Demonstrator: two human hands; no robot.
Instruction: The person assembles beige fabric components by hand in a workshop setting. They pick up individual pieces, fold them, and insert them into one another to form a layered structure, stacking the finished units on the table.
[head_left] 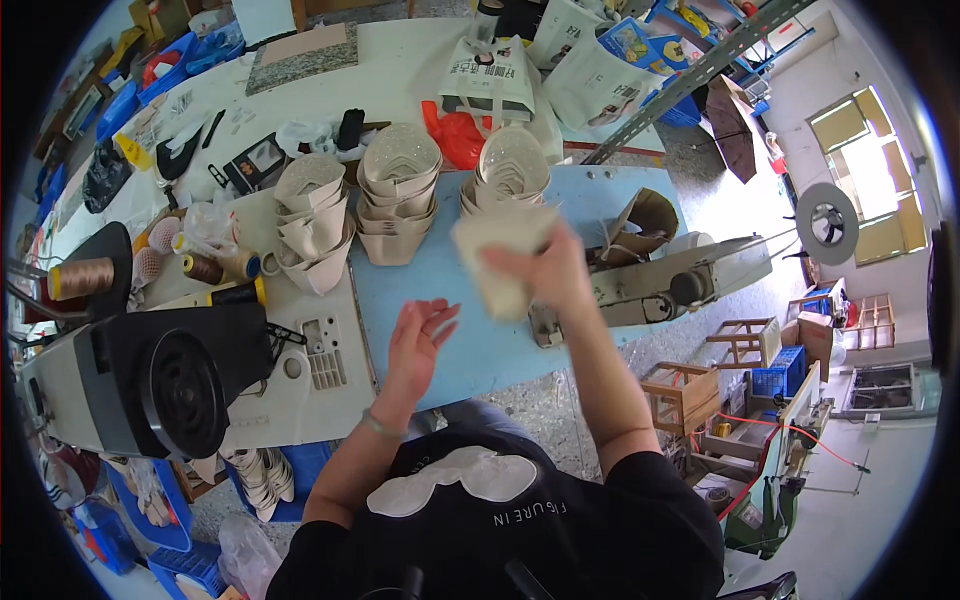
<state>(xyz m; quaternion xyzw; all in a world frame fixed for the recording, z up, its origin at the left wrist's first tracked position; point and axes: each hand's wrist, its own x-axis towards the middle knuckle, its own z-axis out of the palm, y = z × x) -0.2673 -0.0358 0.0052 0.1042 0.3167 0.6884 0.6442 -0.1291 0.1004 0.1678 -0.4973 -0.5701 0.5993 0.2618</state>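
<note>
My right hand [550,268] grips a pale beige, cup-like fabric piece [497,255] above the blue tabletop [395,310]; both are smeared by motion. Lower and to the left, my left hand [415,345] is raised with its fingers loosely bent and apart, holding nothing. Stacks of similar beige shaped pieces stand beyond my hands: a left stack [312,225], a middle stack [398,195] and a right stack [512,165]. The held piece partly covers the foot of the right stack. To the right, a brown curved piece [643,222] rests by a light-coloured sewing machine [660,285].
A dark sewing machine [165,375] occupies the left, with a brown thread spool [80,280] and more spools [205,268] nearby. Behind the stacks lie a red plastic bag [455,138] and a white carrier bag [490,80]. A metal post [690,85] slants across the back right.
</note>
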